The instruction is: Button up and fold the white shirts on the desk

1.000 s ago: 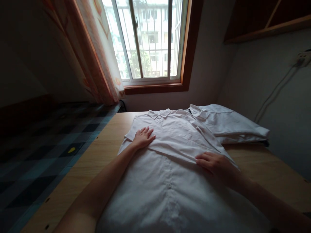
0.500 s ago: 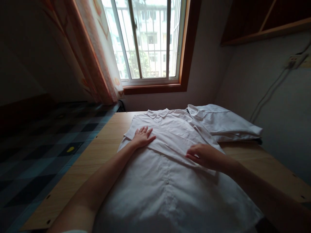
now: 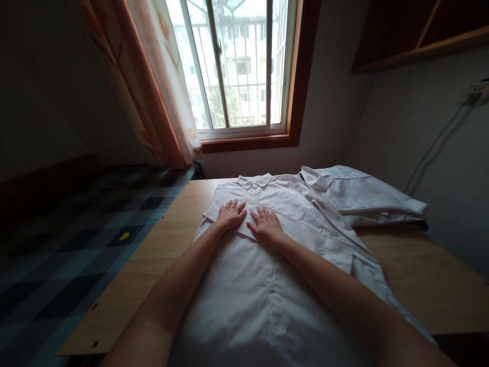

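A white button-up shirt (image 3: 244,285) lies spread on the wooden board, its collar at the far end toward the window. One sleeve is laid slantwise across the chest. My left hand (image 3: 231,214) rests flat on that sleeve at the left side of the chest, fingers apart. Close beside it, my right hand (image 3: 265,224) lies palm down on the sleeve near the button line, fingers spread. Neither hand grips the cloth. The shirt's lower end runs out of view between my forearms.
More folded white clothing (image 3: 362,193) lies at the board's far right. The pale wooden board (image 3: 168,255) borders a bed with a dark checked cover (image 3: 91,265) on the left. Beyond are a window (image 3: 240,76), an orange curtain (image 3: 153,102) and a wall socket with a cable (image 3: 435,142).
My right hand has moved left across the sleeve, from the shirt's right side to beside my left hand, and its curled fingers have opened flat. My left hand stays on the cloth.
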Tool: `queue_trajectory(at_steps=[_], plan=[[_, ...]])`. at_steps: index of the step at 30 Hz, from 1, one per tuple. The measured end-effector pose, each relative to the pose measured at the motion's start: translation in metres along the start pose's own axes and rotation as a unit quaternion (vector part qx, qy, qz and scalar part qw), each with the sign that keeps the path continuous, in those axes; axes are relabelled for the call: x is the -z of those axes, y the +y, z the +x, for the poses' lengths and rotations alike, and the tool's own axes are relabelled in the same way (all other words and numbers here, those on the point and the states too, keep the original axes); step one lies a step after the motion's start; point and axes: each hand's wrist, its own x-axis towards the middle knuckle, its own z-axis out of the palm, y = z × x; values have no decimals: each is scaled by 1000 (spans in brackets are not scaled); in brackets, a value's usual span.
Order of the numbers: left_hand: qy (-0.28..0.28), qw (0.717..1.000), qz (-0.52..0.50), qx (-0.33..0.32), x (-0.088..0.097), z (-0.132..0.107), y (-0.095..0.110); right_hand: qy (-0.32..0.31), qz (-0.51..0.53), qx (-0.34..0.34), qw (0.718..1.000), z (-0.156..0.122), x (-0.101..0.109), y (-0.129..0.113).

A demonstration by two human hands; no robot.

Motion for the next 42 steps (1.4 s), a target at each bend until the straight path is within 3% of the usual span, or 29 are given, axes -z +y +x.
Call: queue_trajectory(at_steps=[5,12,21,24,27,30,33,35,37,40,42], plan=[[42,995,8,88,-1,31,-13,11,8,20,1000,-3,2,1],[75,989,18,129,7,62,-42,16,14,-3,1000,-16,6,6],[74,986,6,146,6,77,-52,40,-47,-18,998,-105,10,85],[100,984,6,146,8,70,-47,74,-62,-11,995,-132,4,107],[173,976,32,126,13,60,-39,96,-38,13,995,-146,3,121],[210,974,62,49,20,47,-23,96,30,61,993,-150,15,134],[194,980,52,13,21,25,0,158,47,86,983,-152,38,154],[160,987,23,22,18,3,16,220,-6,50,974,-156,54,172],[97,995,-6,5,11,-24,29,245,-67,-36,966,-163,68,192],[30,998,-19,-56,1,-63,37,173,-85,-179,965,-178,82,214],[19,997,-18,-78,-3,-82,36,86,-37,-216,972,-185,85,220]])
